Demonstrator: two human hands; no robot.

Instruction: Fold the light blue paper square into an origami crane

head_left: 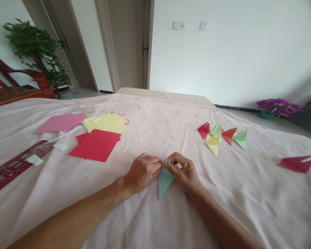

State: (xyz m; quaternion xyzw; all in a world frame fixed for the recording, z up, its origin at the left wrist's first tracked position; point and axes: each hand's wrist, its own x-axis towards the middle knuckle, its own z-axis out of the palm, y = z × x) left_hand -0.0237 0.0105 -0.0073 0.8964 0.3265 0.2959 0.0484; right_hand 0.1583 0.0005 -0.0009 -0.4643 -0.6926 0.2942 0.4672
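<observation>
Near the front of the cloth, both hands meet at the top of a folded teal paper (165, 183), whose pointed end hangs down toward me. My left hand (144, 172) is closed, its fingertips pinching the paper's upper left edge. From the other side my right hand (184, 172) grips the upper right edge between thumb and forefinger. Small teal points stick up between the fingertips; the rest of the fold there is hidden by the fingers.
Red sheets (95, 145), yellow sheets (108, 122) and pink sheets (60, 122) lie at left by a dark red packet (14, 167). Several folded paper pieces, one of them yellow (212, 143), sit at right, with a red folded piece (297, 164) farther out. Pale pink cloth (155, 124) covers the surface.
</observation>
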